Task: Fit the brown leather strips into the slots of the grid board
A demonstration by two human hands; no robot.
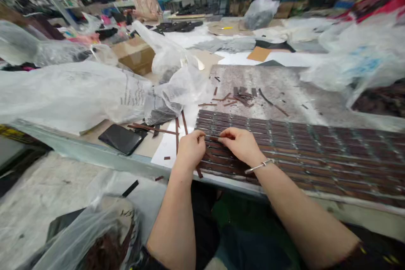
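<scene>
Rows of dark brown strips (294,145) lie side by side along the table's near edge, crossed by lines of small shiny bits. At their left end my left hand (191,149) is closed in a pinch. My right hand (242,147), with a bracelet at the wrist, pinches just to the right of it. A short brown strip (213,138) runs between the two sets of fingertips, and both hands appear to hold it. Loose brown strips (177,135) lie on white paper left of my left hand.
A black phone (120,139) lies at the left table edge. Behind it are clear plastic bags (79,95) and a cardboard box (136,55). Strip scraps (242,95) lie on the grey board (284,80). Another bag (363,59) stands right. A person (145,2) is across the table.
</scene>
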